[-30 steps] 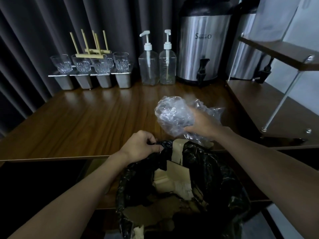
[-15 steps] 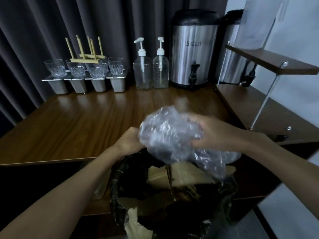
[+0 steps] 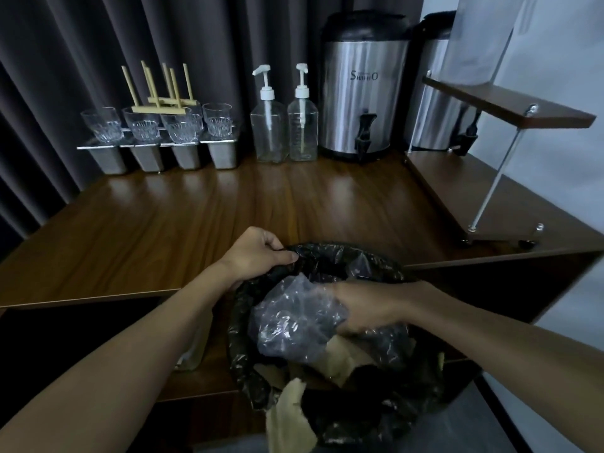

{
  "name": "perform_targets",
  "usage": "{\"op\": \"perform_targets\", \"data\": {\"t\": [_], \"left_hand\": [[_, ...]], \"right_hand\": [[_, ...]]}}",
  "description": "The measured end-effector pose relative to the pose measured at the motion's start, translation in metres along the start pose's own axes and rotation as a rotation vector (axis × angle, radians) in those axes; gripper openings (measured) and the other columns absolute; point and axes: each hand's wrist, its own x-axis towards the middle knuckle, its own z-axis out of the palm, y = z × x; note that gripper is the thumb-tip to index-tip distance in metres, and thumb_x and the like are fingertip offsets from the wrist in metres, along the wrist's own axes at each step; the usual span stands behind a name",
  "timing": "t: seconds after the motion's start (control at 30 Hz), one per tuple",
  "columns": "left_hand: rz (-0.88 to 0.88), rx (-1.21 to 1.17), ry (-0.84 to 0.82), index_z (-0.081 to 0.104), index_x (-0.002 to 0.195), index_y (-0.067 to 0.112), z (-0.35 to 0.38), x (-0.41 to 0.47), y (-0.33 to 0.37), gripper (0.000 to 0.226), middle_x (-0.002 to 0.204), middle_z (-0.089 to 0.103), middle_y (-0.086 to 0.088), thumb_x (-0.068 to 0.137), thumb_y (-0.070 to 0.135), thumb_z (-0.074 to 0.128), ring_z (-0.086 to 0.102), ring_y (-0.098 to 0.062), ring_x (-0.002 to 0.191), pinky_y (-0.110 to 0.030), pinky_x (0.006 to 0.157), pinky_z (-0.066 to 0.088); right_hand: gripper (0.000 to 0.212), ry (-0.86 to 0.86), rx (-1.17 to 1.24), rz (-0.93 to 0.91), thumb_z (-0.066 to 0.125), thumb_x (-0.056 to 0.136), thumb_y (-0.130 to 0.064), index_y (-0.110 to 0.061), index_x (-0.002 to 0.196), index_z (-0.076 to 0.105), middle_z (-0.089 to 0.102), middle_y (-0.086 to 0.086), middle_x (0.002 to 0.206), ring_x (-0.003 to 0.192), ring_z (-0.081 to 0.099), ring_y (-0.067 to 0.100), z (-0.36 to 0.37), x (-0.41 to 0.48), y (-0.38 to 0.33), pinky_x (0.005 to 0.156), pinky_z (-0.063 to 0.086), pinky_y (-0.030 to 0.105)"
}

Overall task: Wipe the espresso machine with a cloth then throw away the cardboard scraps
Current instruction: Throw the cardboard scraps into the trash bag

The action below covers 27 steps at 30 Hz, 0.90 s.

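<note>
While left fingers (image 3: 281,254) pinch the bin liner (image 3: 330,251), right fingers (image 3: 350,317) grasp plastic (image 3: 294,322) half-hiding cardboard scraps (image 3: 343,364).

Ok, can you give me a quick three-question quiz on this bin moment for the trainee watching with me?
1. True or false: the left hand grips the rim of the black bin bag.
2. What does the right hand hold inside the bag? A) crumpled clear plastic B) a cloth C) a glass
3. How many pump bottles stand on the counter beside the steel urn?
Key: 1 true; 2 A; 3 two.
</note>
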Motion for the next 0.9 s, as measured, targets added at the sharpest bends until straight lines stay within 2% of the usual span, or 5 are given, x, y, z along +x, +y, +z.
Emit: {"op": "perform_targets", "data": {"t": [0.17, 0.3, 0.6, 0.77, 0.9], "left_hand": [[0.035, 0.019, -0.012, 0.072, 0.070, 0.002, -0.001, -0.003, -0.001, 0.027, 0.063, 0.072, -0.004, 0.078, 0.024, 0.086, 0.063, -0.004, 0.053, -0.015, 0.051, 0.048], [0.026, 0.009, -0.022, 0.072, 0.072, 0.003, -0.002, -0.003, 0.000, 0.023, 0.062, 0.071, -0.002, 0.080, 0.021, 0.084, 0.063, -0.004, 0.053, -0.017, 0.050, 0.048], [0.006, -0.053, -0.011, 0.071, 0.067, 0.009, -0.009, -0.006, 0.003, 0.022, 0.057, 0.070, 0.000, 0.079, 0.021, 0.084, 0.064, -0.004, 0.050, -0.015, 0.048, 0.047], [0.035, -0.015, 0.011, 0.072, 0.071, 0.005, -0.012, -0.009, 0.001, 0.023, 0.059, 0.071, 0.000, 0.079, 0.022, 0.085, 0.064, -0.004, 0.051, -0.016, 0.049, 0.047], [0.042, 0.009, 0.022, 0.072, 0.069, 0.007, -0.016, -0.008, 0.002, 0.023, 0.057, 0.070, 0.002, 0.078, 0.023, 0.085, 0.062, -0.002, 0.049, -0.015, 0.047, 0.045]], "right_hand": [[0.082, -0.074, -0.001, 0.044, 0.081, 0.075, -0.046, -0.037, 0.142, 0.035, 0.051, -0.020, 0.131, 0.113, 0.053, 0.000, -0.033, -0.011, -0.001, 0.095, 0.046, 0.022], [0.084, 0.020, 0.024, -0.061, 0.060, 0.077, -0.072, -0.052, 0.146, 0.017, 0.032, -0.028, 0.144, 0.126, 0.037, -0.009, -0.040, -0.020, -0.015, 0.091, 0.036, 0.011], [0.065, -0.245, -0.235, -0.011, 0.048, 0.087, -0.068, -0.043, 0.145, 0.031, 0.028, -0.009, 0.149, 0.137, 0.034, 0.014, 0.004, 0.005, -0.018, 0.115, 0.032, 0.041], [0.074, -0.094, -0.131, -0.083, 0.057, 0.086, -0.065, -0.040, 0.149, 0.027, 0.021, -0.016, 0.153, 0.139, 0.025, 0.002, -0.011, -0.001, -0.023, 0.108, 0.024, 0.018], [0.084, -0.097, 0.031, -0.160, 0.070, 0.076, -0.063, -0.055, 0.145, 0.022, 0.016, -0.032, 0.152, 0.140, 0.018, -0.007, -0.022, -0.015, -0.035, 0.107, 0.023, 0.020]]}}
